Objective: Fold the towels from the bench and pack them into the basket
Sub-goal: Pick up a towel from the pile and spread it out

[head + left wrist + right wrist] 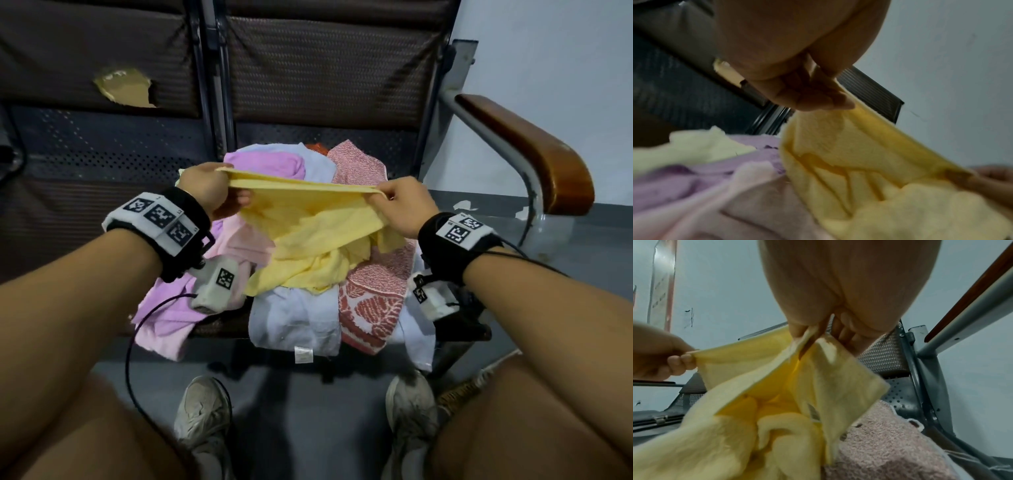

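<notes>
The left hand (205, 187) pinches one end of the top hem of the yellow towel (310, 236), fingers curled round the cloth, and the right hand (402, 207) pinches the other end of that hem, thumb on top; both grips are clenched on the towel and the hem runs taut between them. Below the hem the yellow towel sags in loose folds and its lower part rests on the towel pile (298, 315), which lies on the counter (102, 164). Around the yellow towel, the pile shows a lilac towel (265, 163) behind it, a pale pink towel (164, 322) to its left, a pale blue towel (294, 318) in front of it and a red-and-white patterned towel (373, 308) to its right, several hanging over the counter's front edge. The right wrist view shows a small label (813, 413) sewn on the yellow towel's inner fold. A wooden armrest (534, 150) stands right of the pile. No basket shows in any view
</notes>
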`<state>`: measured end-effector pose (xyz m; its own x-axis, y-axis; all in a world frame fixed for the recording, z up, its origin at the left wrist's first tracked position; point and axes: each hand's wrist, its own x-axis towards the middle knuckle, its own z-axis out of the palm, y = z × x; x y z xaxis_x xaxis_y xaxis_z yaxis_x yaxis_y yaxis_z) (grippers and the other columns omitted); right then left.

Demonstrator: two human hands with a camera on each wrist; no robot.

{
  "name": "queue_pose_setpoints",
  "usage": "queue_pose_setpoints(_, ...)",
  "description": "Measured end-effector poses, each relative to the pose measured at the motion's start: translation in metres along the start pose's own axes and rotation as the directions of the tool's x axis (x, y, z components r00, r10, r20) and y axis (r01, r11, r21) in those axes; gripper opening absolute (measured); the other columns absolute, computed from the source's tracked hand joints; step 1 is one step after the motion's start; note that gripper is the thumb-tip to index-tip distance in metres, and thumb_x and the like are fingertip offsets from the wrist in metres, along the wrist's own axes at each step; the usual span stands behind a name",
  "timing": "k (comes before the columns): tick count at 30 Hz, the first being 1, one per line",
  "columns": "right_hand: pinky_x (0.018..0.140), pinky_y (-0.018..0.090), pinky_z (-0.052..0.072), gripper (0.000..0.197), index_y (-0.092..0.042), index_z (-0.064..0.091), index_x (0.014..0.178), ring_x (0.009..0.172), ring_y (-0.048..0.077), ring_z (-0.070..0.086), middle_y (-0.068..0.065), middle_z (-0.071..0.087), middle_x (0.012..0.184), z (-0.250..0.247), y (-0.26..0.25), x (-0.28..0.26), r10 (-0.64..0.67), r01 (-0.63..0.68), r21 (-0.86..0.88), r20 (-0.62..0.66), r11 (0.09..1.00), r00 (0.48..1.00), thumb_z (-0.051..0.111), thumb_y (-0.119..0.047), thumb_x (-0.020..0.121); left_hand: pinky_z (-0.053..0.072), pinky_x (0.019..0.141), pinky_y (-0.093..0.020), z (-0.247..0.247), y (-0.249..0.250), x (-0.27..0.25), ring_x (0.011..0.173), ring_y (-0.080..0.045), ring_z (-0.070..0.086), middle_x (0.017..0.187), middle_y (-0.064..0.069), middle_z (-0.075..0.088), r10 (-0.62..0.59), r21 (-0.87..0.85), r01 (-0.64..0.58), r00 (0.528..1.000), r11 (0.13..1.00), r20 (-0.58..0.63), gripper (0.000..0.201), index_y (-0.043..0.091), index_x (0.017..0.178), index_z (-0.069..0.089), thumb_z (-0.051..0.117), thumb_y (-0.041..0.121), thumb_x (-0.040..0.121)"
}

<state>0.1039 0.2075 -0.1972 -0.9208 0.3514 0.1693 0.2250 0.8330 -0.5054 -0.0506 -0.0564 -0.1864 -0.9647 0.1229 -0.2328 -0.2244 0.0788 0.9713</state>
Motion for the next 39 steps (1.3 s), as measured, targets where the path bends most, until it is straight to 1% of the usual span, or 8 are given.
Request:
queue_pose_setpoints(6, 0.064, 0.03, 0.037, 0.019, -0.019, 0.078, 0.086, 0.068, 0.017, 0.052, -0.002, 0.058, 0.068, -0.008, 0.016, -0.002, -0.032, 0.031, -0.02, -0.01, 0.999, 0.999, 0.068, -0.035, 0.091, 0.052, 0.044, -0.02, -0.012, -0.01, 0.001, 0.054, -0.018, 0.072, 0.069, -0.018, 0.071, 0.097, 0.264, -0.14, 0.981, 0.954, 0.167, 0.011, 0.004, 0.08, 0.063, 0.07, 0.006, 0.088)
queue_pose_setpoints(13, 0.059, 0.027, 0.047, 0.016, -0.026, 0.074, 0.074, 0.07, 0.019, 0.063, 0.0, 0.07, 0.071, -0.004, 0.022, -0.013, -0.046, 0.067, -0.081, 0.243, 0.994, 0.969, 0.076, -0.038, 0.084, 0.057, 0.048, -0.03, -0.01, -0.01, 0.011, 0.061, -0.031, 0.074, 0.067, -0.02, 0.072, -0.018, 0.092, 0.016, 1.0, 0.996, 0.015, 0.032, -0.005, 0.113, 0.052, 0.03, 0.011, 0.096)
queue_pose_setpoints(18, 0.056, 0.033, 0.037, 0.04, -0.014, 0.058, 0.062, 0.06, 0.021, 0.052, 0.004, 0.056, 0.059, -0.009, 0.02, -0.005, -0.054, 0.063, -0.131, 0.071, 0.989, 0.996, 0.065, -0.039, 0.092, 0.038, 0.035, -0.016, -0.013, -0.014, 0.019, 0.037, -0.022, 0.056, 0.053, -0.014, 0.062, 0.052, 0.216, -0.03, 0.994, 0.976, -0.098, 0.041, 0.0, 0.104, 0.066, 0.029, 0.005, 0.088)
queue_pose_setpoints(22, 0.07, 0.032, 0.044, 0.007, -0.017, 0.064, 0.095, 0.083, 0.024, 0.061, 0.002, 0.064, 0.084, -0.023, 0.012, -0.006, -0.066, 0.065, -0.059, -0.015, 0.996, 0.998, 0.059, -0.022, 0.093, 0.054, 0.059, -0.033, -0.016, -0.005, 0.017, 0.066, -0.032, 0.061, 0.075, -0.014, 0.065, 0.211, 0.407, -0.163, 0.975, 0.899, -0.076, 0.045, 0.006, 0.109, 0.071, 0.036, 0.013, 0.082)
queue_pose_setpoints(27, 0.091, 0.022, 0.042, 0.042, -0.019, 0.07, 0.12, 0.111, 0.022, 0.062, 0.003, 0.07, 0.115, -0.049, -0.005, -0.001, -0.005, 0.002, -0.082, -0.044, 0.997, 0.999, 0.047, 0.0, 0.09, 0.046, 0.091, -0.043, -0.021, 0.017, 0.0, 0.108, -0.045, 0.059, 0.112, -0.025, 0.066, 0.429, 0.611, -0.277, 0.896, 0.742, -0.115, 0.04, 0.0, 0.11, 0.066, 0.035, 0.025, 0.1)
queue_pose_setpoints(32, 0.065, 0.029, 0.042, 0.032, -0.023, 0.054, 0.071, 0.081, 0.026, 0.059, 0.005, 0.062, 0.083, -0.084, -0.042, 0.009, 0.024, -0.028, -0.043, -0.091, 0.999, 0.996, 0.04, 0.003, 0.085, 0.05, 0.088, -0.042, -0.013, 0.062, -0.02, 0.102, -0.037, 0.059, 0.112, -0.024, 0.061, 0.275, 0.294, -0.232, 0.955, 0.927, -0.115, 0.04, 0.001, 0.11, 0.064, 0.035, 0.024, 0.098)
queue_pose_setpoints(35, 0.063, 0.031, 0.039, 0.024, -0.022, 0.048, 0.068, 0.077, 0.021, 0.053, -0.001, 0.054, 0.074, -0.116, -0.061, 0.015, 0.02, -0.011, 0.077, -0.123, 0.997, 0.992, 0.044, -0.005, 0.085, 0.04, 0.059, -0.034, -0.013, 0.095, -0.041, 0.067, -0.021, 0.048, 0.073, -0.004, 0.049, 0.222, -0.059, -0.224, 0.974, 0.973, -0.034, 0.024, 0.018, 0.075, 0.059, 0.053, 0.041, 0.074)
queue_pose_setpoints(39, 0.061, 0.031, 0.035, 0.023, -0.019, 0.049, 0.063, 0.071, 0.019, 0.048, 0.0, 0.049, 0.069, -0.16, -0.079, 0.01, -0.031, 0.041, 0.123, -0.082, 0.991, 0.996, 0.047, -0.036, 0.079, 0.028, 0.055, -0.031, -0.02, 0.132, -0.06, 0.058, -0.022, 0.036, 0.067, -0.004, 0.038, 0.299, -0.105, -0.286, 0.945, 0.952, 0.134, 0.018, 0.02, 0.071, 0.052, 0.061, 0.032, 0.06)
